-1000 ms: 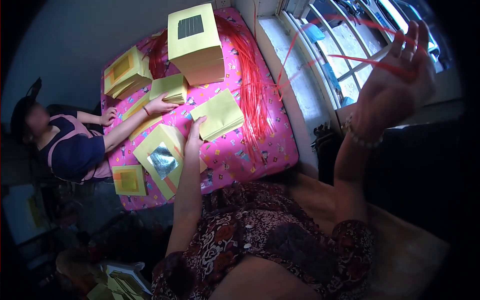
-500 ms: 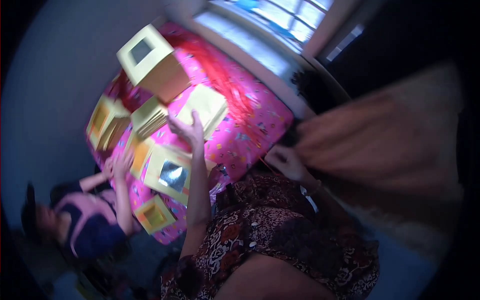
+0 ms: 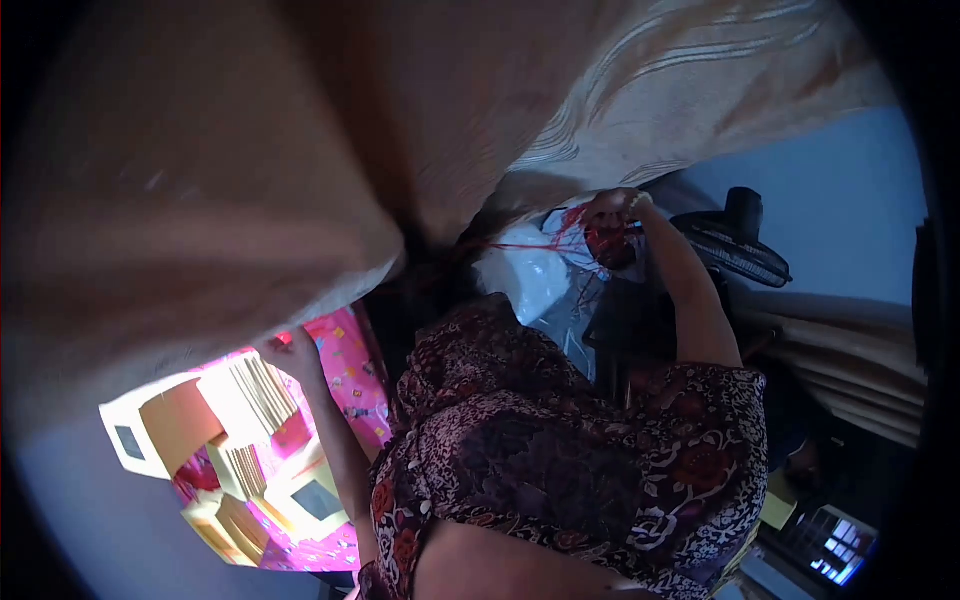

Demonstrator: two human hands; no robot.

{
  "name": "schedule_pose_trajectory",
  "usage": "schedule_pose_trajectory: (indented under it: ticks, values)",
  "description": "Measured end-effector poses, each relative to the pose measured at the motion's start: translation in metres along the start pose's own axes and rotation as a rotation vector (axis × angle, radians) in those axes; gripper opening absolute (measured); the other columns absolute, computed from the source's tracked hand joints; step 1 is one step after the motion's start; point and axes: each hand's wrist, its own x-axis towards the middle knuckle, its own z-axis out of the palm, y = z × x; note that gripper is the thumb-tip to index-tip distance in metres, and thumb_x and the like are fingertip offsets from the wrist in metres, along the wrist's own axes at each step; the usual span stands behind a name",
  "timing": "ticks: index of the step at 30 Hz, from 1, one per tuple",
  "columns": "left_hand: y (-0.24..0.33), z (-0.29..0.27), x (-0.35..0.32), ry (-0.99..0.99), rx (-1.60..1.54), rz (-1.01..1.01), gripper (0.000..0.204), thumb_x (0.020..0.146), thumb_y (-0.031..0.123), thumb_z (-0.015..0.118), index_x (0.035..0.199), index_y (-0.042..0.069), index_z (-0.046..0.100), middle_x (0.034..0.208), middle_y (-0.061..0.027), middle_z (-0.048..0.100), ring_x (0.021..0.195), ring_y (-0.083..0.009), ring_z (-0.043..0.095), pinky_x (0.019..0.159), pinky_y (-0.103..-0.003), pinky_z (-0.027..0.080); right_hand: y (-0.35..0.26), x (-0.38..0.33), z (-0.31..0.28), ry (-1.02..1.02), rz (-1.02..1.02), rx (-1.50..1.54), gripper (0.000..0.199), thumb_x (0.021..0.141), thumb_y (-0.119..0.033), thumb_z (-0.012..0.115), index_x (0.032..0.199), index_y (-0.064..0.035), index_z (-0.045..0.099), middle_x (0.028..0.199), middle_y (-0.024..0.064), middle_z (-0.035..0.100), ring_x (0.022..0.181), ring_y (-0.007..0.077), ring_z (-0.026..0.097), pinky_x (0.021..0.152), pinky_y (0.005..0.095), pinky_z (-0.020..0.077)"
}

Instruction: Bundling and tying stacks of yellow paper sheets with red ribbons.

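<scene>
My right hand [image 3: 612, 206] is raised on the right, its fingers closed on thin red ribbon strands [image 3: 570, 232]. The strands hang below it and stretch left toward the lower edge of a tan curtain [image 3: 330, 150]. A dark red bundle [image 3: 610, 245] is just under this hand, beside white plastic bags [image 3: 525, 275]. My left hand [image 3: 290, 352] is at the curtain's edge over the pink patterned table cover [image 3: 350, 350]. Its thumb and fingers look apart, with red showing between them. Nearest to it is a stack of cream folded boxes [image 3: 262, 392].
More cream boxes, one with a window [image 3: 150, 428], stand on the pink cover at lower left. The large curtain hangs across the upper part. A black fan [image 3: 735, 240] stands at the right by a blue wall. A person's dark shape [image 3: 795, 455] is at lower right.
My view has swung right, so the table now lies at lower left. My right hand has risen to the bags and closed on red strands. My left hand is off the cream stack.
</scene>
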Motion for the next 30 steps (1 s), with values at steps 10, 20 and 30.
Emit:
schedule_pose_trajectory:
  ticks: [10, 20, 30]
  values:
    - [-0.056, -0.004, -0.033, -0.337, 0.453, 0.06, 0.025, 0.089, 0.012, 0.057, 0.109, -0.003, 0.057, 0.11, -0.018, 0.059, 0.098, -0.0279, 0.056, 0.088, -0.042, 0.045, 0.162, 0.094, -0.036, 1.469, -0.286, -0.357, 0.039, 0.081, -0.033, 0.064, 0.102, 0.0002, 0.061, 0.089, 0.0209, 0.062, 0.087, 0.0286, 0.066, 0.075, 0.0391, 0.0529]
    - [-0.058, 0.036, -0.038, -0.517, 0.187, -0.156, 0.032, 0.088, 0.013, 0.057, 0.114, -0.006, 0.055, 0.118, -0.0189, 0.058, 0.106, -0.0303, 0.054, 0.095, -0.042, 0.041, 0.389, -0.112, -0.257, 1.995, 0.017, 0.108, 0.041, 0.083, -0.034, 0.059, 0.105, 0.0009, 0.058, 0.097, 0.0231, 0.061, 0.088, 0.0335, 0.064, 0.077, 0.0409, 0.0521]
    - [-0.077, -0.018, -0.038, -0.436, 0.2, -0.189, 0.031, 0.085, 0.011, 0.062, 0.111, -0.004, 0.057, 0.114, -0.0153, 0.061, 0.101, -0.0274, 0.057, 0.091, -0.039, 0.044, 0.275, -0.109, -0.234, 2.284, 0.028, 0.63, 0.044, 0.085, -0.036, 0.055, 0.108, 0.0015, 0.055, 0.105, 0.0254, 0.059, 0.089, 0.0383, 0.063, 0.08, 0.0426, 0.0513]
